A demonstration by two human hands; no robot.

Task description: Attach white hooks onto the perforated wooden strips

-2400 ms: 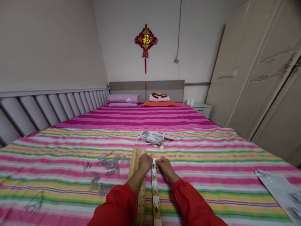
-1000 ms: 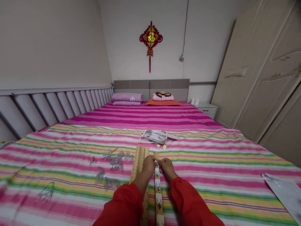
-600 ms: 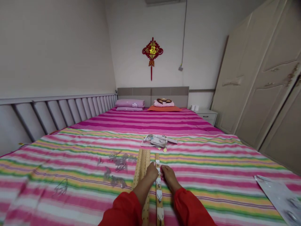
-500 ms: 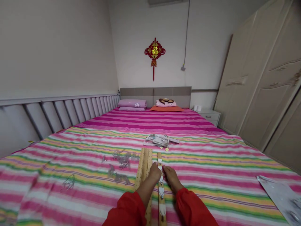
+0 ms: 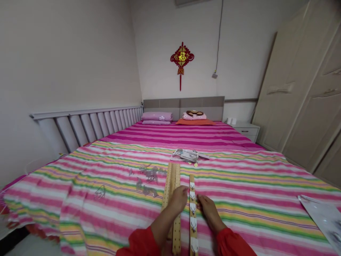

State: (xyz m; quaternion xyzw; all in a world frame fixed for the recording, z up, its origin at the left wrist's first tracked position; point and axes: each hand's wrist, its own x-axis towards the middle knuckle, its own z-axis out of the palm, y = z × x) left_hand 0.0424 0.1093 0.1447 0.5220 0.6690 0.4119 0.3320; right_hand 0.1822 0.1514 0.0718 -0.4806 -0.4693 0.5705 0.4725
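Home bedroom, wide bed under a pink, green and yellow striped sheet (image 5: 239, 185), pink pillows (image 5: 157, 116) against a grey padded headboard (image 5: 183, 104), tall cream wardrobe (image 5: 303, 89), white nightstand (image 5: 246, 128), red knot ornament (image 5: 182, 58) on the wall

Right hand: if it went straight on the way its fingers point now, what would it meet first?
Probably the narrow wooden strip, at one of its white hooks: the right hand points up-left at it, fingertips beside it. Contact is unclear.
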